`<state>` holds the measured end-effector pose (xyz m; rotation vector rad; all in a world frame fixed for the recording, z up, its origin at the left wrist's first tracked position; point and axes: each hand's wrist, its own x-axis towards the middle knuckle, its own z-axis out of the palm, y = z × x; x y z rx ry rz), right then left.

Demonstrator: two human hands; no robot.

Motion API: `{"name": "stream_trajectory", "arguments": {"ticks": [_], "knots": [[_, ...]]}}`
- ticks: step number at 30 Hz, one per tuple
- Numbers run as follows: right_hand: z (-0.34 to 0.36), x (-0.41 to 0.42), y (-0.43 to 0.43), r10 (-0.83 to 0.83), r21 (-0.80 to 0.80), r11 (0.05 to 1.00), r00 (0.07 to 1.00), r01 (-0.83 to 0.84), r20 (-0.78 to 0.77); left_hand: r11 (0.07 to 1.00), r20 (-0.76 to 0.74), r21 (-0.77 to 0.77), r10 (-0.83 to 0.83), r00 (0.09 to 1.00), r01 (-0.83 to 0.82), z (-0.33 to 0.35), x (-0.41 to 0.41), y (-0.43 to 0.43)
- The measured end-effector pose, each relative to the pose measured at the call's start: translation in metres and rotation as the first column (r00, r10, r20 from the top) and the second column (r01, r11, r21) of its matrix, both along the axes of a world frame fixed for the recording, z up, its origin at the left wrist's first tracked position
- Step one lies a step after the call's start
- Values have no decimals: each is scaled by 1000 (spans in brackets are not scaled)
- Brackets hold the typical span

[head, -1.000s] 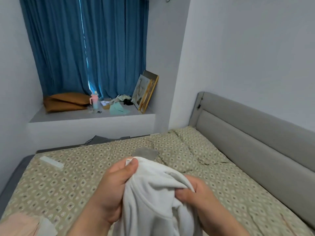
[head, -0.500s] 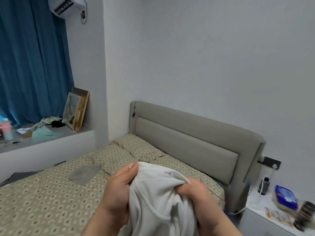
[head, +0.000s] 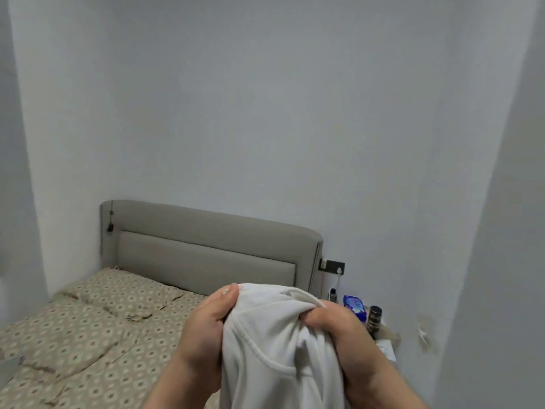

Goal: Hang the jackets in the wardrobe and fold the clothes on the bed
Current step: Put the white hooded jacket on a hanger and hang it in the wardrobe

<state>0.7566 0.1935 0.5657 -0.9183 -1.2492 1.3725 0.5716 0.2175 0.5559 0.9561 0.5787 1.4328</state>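
A grey padded headboard stands against the pale wall; right of it, a blue packet and dark jar sit on a nightstand.

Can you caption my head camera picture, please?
The left hand and right hand grip a white garment near the bed.

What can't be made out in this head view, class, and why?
Head view, white garment: bottom edge cuts it off; bunched, so jacket or shirt is unclear.
Head view, left hand and right hand: fingers mostly hidden behind the cloth.
Head view, blue packet: print too small to read.
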Motion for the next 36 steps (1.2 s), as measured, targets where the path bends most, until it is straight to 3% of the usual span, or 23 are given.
{"name": "stream_trajectory", "arguments": {"ticks": [11,13,15,26,31,36], "knots": [[0,79,19,-350,74,936,932,344,97,941,-47,41,-333,942,335,1,87,76],[-8,87,22,-357,54,934,929,353,95,932,-48,46,-357,933,359,-1,96,86],[-28,100,36,-474,-2,880,877,475,75,909,-93,10,-413,906,416,-17,120,110],[-65,140,-7,-633,-147,738,751,659,190,760,-61,-204,-639,767,618,-61,193,118],[-70,173,-28,-692,-130,677,686,725,225,674,-128,-203,-737,664,710,-69,234,117],[-83,212,-32,-710,-130,653,663,746,239,672,-210,-241,-740,639,700,-80,276,118]]}}
